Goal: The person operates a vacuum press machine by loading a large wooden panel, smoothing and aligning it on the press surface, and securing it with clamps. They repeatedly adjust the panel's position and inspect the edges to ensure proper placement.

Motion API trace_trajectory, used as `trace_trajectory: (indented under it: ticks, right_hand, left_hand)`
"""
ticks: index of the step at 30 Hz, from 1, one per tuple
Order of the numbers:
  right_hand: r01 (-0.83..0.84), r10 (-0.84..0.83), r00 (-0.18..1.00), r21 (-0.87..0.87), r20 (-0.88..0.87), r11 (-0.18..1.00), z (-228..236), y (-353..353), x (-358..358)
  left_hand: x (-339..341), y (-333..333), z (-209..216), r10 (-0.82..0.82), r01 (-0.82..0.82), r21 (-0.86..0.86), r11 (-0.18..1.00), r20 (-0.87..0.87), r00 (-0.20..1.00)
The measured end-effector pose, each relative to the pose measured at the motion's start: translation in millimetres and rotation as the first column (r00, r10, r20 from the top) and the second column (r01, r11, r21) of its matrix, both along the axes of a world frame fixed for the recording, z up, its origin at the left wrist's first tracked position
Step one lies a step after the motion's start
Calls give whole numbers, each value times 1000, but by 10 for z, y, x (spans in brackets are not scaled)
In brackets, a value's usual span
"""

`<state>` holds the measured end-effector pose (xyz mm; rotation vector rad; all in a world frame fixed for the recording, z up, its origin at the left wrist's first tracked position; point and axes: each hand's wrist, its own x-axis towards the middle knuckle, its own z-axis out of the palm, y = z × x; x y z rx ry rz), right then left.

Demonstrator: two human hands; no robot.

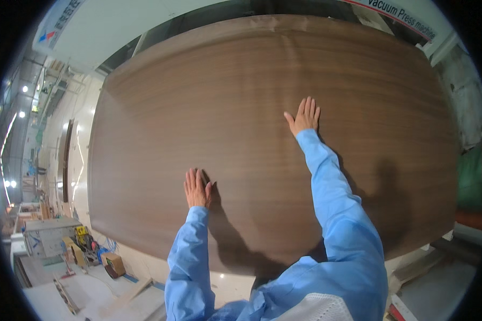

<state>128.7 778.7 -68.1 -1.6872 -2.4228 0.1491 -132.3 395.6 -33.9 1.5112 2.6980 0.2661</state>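
A large brown wood-grain sheet spreads across the middle of the head view, with faint wrinkles near its far edge. My left hand lies on the sheet left of centre, nearer to me, fingers stretched out and thumb apart. Farther off and to the right, my right hand rests palm down on the same sheet, its fingers extended and thumb spread. Neither hand holds anything. Light blue sleeves cover both forearms, and their shadows fall across the sheet.
Behind the sheet stands a pale machine with printed lettering. At lower left are a worktable with tools, a cardboard box and a grey cabinet. Boards lie at lower right. A workshop floor stretches away on the left.
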Motion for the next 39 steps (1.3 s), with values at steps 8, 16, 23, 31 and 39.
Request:
trace_trajectory:
  ticks: [8,16,23,31,39]
  right_hand:
    - [-605,605,796,-35,-9,795,190,1505,-1924]
    - [-63,58,996,75,69,995,224,3295,-271]
    - [327,-315,940,-86,132,941,246,3589,-513]
    - [-631,633,774,125,32,766,90,1557,-2935]
    - [-740,736,663,32,-137,672,242,16,-1509]
  left_hand:
    - [-743,340,-54,89,-86,-119,989,16,996]
    - [-711,445,32,69,-65,-116,991,26,997]
    - [-713,466,24,77,-75,-113,991,11,997]
    - [-693,459,43,89,-85,-114,990,24,996]
    - [-768,355,-6,105,-105,-150,983,-7,994]
